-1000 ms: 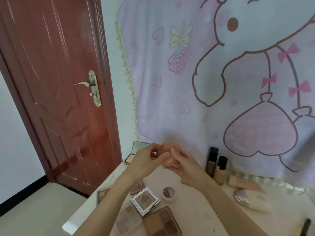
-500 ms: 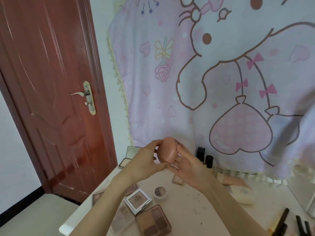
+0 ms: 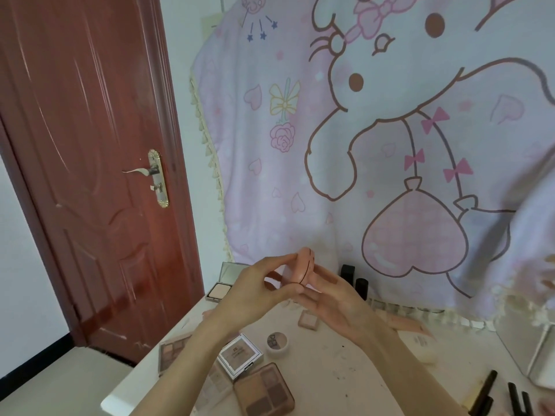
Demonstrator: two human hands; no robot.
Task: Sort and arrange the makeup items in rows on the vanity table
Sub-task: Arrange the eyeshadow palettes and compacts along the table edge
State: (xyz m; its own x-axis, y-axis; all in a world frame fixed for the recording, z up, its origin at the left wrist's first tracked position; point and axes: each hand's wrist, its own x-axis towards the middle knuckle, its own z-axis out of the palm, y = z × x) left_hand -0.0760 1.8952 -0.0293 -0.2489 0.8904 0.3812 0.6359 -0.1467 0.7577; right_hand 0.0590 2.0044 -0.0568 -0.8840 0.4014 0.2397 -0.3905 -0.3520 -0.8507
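Both hands are holding a round peach compact (image 3: 303, 269) on edge above the white vanity table (image 3: 336, 367). The left hand (image 3: 255, 292) is pinching its rim between thumb and fingertips, while the right hand (image 3: 336, 298) is cradling it from behind with loosely curled fingers. Beneath them are lying a square white compact (image 3: 240, 355), an eyeshadow palette (image 3: 264, 391) and a small round pot (image 3: 277, 343).

glossy wooden door (image 3: 90, 175), printed cloth hanging (image 3: 375, 145), smooth plastic compact (image 3: 303, 267).
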